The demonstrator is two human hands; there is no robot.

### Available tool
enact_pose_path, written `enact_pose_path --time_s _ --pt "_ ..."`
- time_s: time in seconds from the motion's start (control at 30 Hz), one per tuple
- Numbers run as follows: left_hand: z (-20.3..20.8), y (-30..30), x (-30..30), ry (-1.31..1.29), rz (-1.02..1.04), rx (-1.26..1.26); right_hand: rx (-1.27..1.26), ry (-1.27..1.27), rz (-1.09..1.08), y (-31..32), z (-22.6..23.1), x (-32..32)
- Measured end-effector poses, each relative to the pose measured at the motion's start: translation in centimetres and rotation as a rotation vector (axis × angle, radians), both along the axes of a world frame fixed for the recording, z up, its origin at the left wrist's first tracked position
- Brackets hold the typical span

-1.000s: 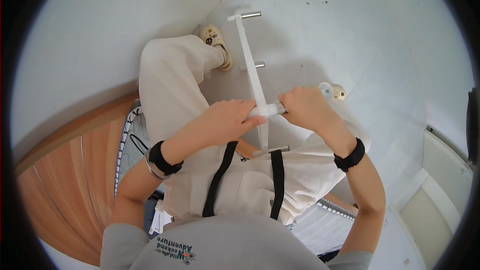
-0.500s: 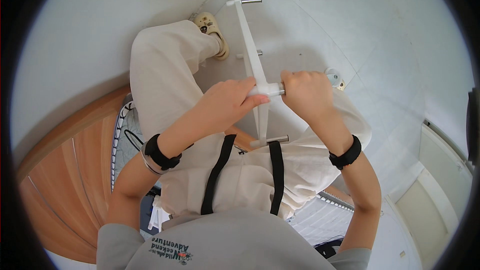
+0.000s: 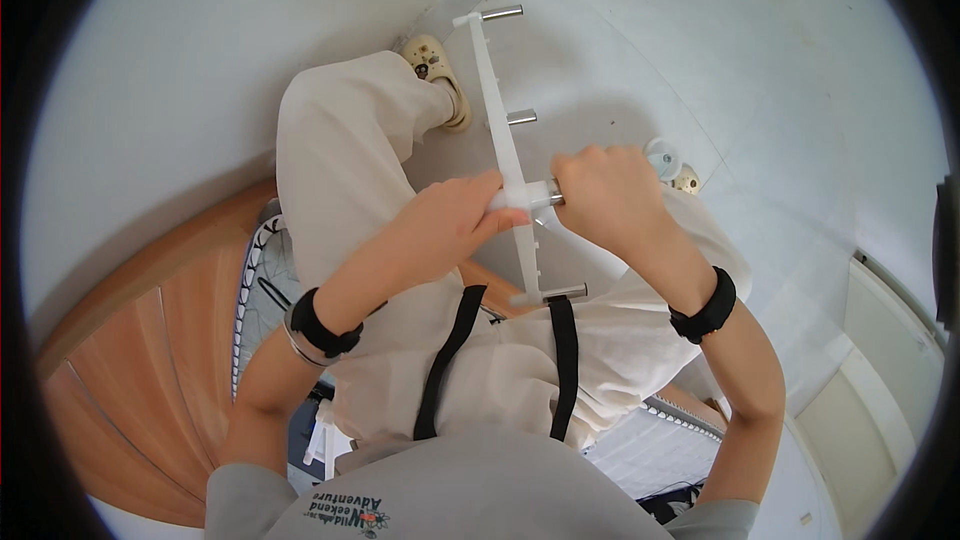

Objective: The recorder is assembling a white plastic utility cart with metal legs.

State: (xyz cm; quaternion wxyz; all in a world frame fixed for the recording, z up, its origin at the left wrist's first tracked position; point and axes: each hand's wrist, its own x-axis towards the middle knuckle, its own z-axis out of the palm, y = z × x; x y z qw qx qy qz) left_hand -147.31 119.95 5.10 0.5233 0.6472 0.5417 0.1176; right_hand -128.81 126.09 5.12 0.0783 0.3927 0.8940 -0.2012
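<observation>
A long white plastic frame piece (image 3: 503, 135) with short metal tube stubs stands across the space between my legs, its far end pointing away from me. My left hand (image 3: 440, 225) is closed around the white hub at its middle, the thumb lying on the near side. Out of the hub's right side comes a metal tube (image 3: 556, 192). My right hand (image 3: 610, 190) is wrapped round that tube, hiding most of it. One stub (image 3: 502, 12) shows at the far end, another (image 3: 522, 117) midway, and a third (image 3: 567, 291) at the near end by my lap.
A round, clear-looking item (image 3: 662, 158) lies on the pale floor (image 3: 760, 240) beside my right shoe (image 3: 686, 180). My left shoe (image 3: 437, 80) rests near the wall. Wooden boards (image 3: 130, 370) curve at the left, and a pale panel (image 3: 880, 380) stands at the right.
The white frame has turned slightly in my hands, so its middle stub shows more plainly. Both hands keep their hold. The whole view has shifted a little.
</observation>
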Motion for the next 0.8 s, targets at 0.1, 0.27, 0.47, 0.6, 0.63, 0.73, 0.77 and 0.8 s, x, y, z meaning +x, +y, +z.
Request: enact_pose_path --time_s 0.1,0.27,0.47,0.6,0.63,0.73,0.77,0.8 --pt "-0.2 -0.3 0.1 0.004 0.013 0.029 -0.061 -0.058 0.011 0.2 0.4 -0.2" --pt "0.0 -0.3 0.3 0.036 -0.056 0.064 -0.202 -0.066 0.012 0.1 -0.1 0.4" --pt "-0.4 0.8 0.4 0.028 -0.07 0.139 -0.299 -0.081 -0.128 -0.1 -0.2 0.5" --pt "-0.1 1.1 0.0 -0.014 -0.069 0.156 -0.133 -0.121 -0.146 -0.9 0.5 -0.2" --pt "-0.1 1.2 0.0 -0.013 -0.068 0.154 -0.135 -0.12 -0.145 -0.9 0.6 -0.2" --pt "0.1 1.5 -0.1 -0.007 -0.077 0.147 -0.076 -0.131 -0.148 -1.1 0.5 -0.2" --pt "0.2 1.6 -0.1 -0.018 -0.073 0.117 -0.024 -0.123 -0.148 -1.2 0.3 -0.2" --pt "0.3 1.8 -0.1 -0.031 -0.07 0.088 0.03 -0.116 -0.149 -1.3 0.0 -0.1"
